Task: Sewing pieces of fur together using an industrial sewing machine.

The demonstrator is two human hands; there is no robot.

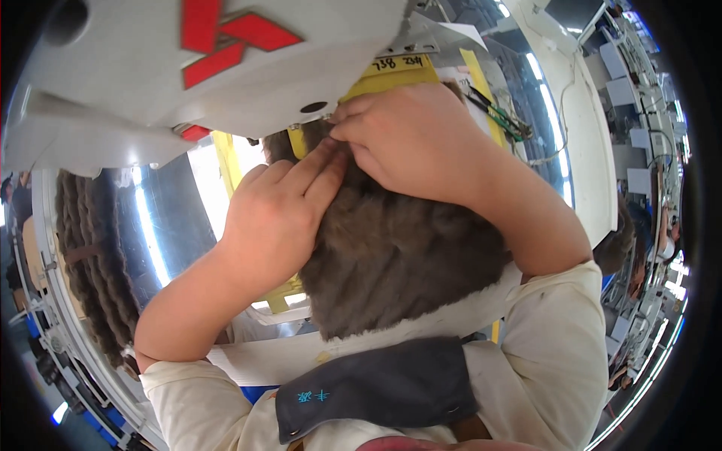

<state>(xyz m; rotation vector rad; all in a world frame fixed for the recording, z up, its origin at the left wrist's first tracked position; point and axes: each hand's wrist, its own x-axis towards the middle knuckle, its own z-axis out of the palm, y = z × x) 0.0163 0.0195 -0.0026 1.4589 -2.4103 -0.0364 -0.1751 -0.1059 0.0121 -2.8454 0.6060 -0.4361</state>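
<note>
A brown fur piece [406,255] lies spread below the head of a white sewing machine [301,45]. At its far edge, close under the machine head, my two hands meet. My right hand [421,139] is closed, with thumb and fingertips pinching the fur. My left hand [278,207] is on the fur's left side, fingers pressed together and their tips against the pinched edge; its thumb is hidden. Some fur also shows left of the fingertips, beside a yellow strip under the machine. The needle area is mostly hidden by the machine head and my fingers.
Green-handled snips [508,120] lie at the far right beside yellow tape [481,83]. A yellow label [398,71] with handwriting sits behind my right hand. Long strips of brown fur [94,263] hang at the left. A white board edge [301,361] runs in front of me.
</note>
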